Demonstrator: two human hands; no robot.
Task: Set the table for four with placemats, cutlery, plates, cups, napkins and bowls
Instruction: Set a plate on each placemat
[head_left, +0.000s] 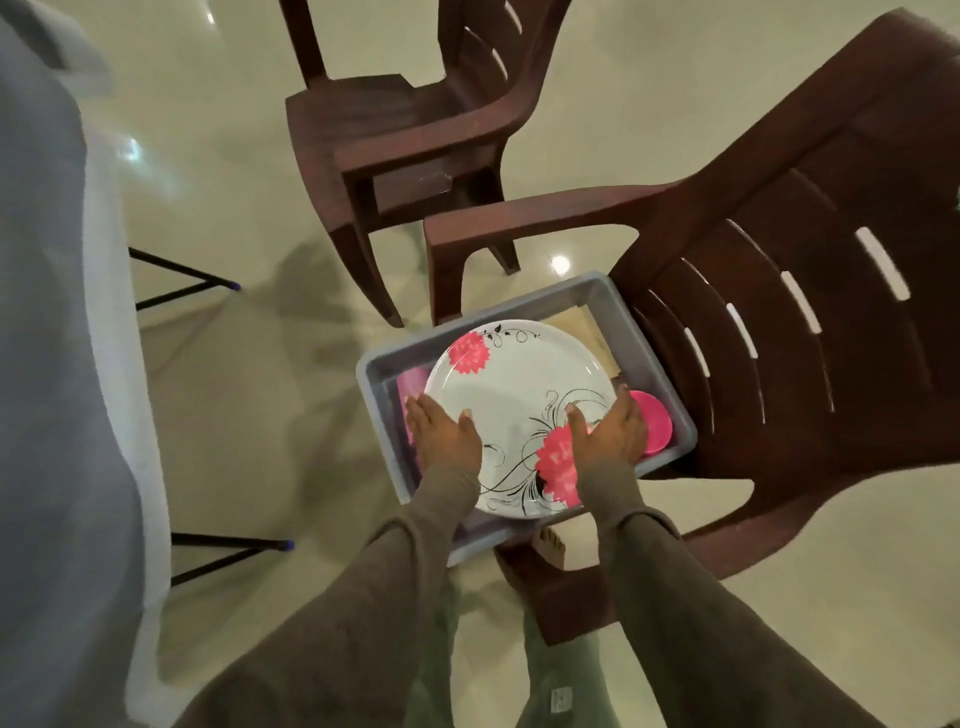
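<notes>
Both sleeved arms stretched forward and down, left hand (441, 434) and right hand (610, 431) gripping opposite rims, thumbs on top

The round white plate (519, 400) carries two pink flowers and thin black scrolling vines. It lies in a grey rectangular plastic tub (613, 306), where a pink round bowl (654, 421) and a pink cup (413, 382) show at the sides. Both plastic armchairs, the nearer (779, 312) and the farther (405, 130), are dark reddish brown. The glossy floor (234, 389) is cream. A pale blue-white cloth (67, 364) covers the counter. The sleeves (363, 597) are greyish brown.
</notes>
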